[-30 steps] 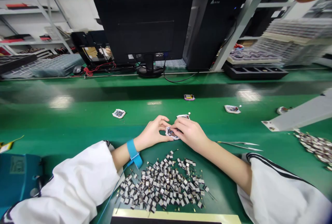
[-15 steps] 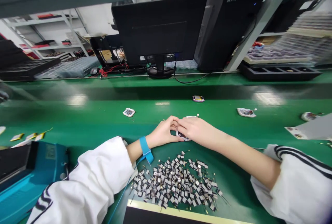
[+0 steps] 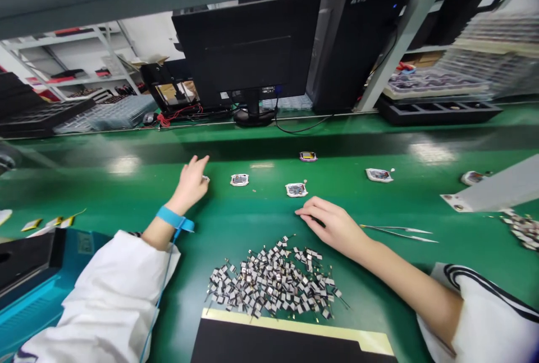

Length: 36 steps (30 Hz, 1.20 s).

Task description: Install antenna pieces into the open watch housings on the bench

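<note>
My left hand (image 3: 190, 184) is out at the left with its fingers stretched apart, over a small white-rimmed device casing (image 3: 206, 179). Most of that casing is hidden by the hand, and I cannot tell whether they touch. Low over the green mat, my right hand (image 3: 333, 221) has loosely bent fingers, apart, with nothing visible in them. Just beyond its fingertips lies an open white casing with circuitry (image 3: 296, 189). Another white casing (image 3: 239, 179) rests between the hands. A pair of tweezers (image 3: 400, 232) lies beside my right wrist.
A heap of small grey parts with leads (image 3: 273, 281) lies in front of me, above a black sheet (image 3: 269, 343). Farther back are a casing with a yellow part (image 3: 308, 156) and a white casing (image 3: 379, 175). A metal bracket (image 3: 492, 189) juts in from the right; a teal machine (image 3: 80, 262) stands left.
My hands were together on a white casing; now they are apart. My left hand has moved left and away, my right hand slightly down. Two white casings now lie at the left instead of one.
</note>
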Tool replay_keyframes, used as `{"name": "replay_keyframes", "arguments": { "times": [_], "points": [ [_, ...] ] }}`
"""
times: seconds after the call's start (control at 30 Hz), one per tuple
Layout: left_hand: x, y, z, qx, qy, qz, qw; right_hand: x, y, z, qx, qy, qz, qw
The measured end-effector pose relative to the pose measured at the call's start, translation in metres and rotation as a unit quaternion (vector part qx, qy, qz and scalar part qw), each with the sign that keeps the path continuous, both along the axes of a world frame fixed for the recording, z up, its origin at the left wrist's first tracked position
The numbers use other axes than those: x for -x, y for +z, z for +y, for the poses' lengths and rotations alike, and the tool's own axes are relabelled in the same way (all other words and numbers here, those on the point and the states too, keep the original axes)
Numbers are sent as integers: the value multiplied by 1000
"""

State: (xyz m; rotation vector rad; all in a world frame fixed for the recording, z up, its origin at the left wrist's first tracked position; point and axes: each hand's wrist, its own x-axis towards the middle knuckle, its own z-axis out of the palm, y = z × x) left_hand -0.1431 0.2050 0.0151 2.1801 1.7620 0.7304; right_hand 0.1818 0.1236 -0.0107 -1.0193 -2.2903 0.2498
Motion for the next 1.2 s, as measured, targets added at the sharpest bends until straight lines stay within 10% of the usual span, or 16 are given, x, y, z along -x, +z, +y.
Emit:
{"name": "replay_keyframes", "arguments": {
  "times": [0.23, 0.4, 0.63, 0.77, 0.93, 1.2],
  "points": [
    [39, -7, 0, 36, 9, 33, 999, 29, 18, 24, -2, 8, 20, 1000],
    [9, -10, -16, -7, 20, 1, 1000, 61, 24, 41, 13, 33, 5, 999],
    [-59, -20, -72, 18, -132, -57, 989, 89, 7, 49, 39, 131, -47, 989],
    [-59, -11, -94, -9, -199, -57, 978, 81, -6, 46, 37, 148, -42, 987],
    [-57, -3, -104, -4, -425, 46, 904, 68, -5, 41, 41, 148, -29, 988],
    [-49, -11, -92, 1, -381, 64, 922, 57, -5, 45, 36, 136, -61, 988]
  ]
}}
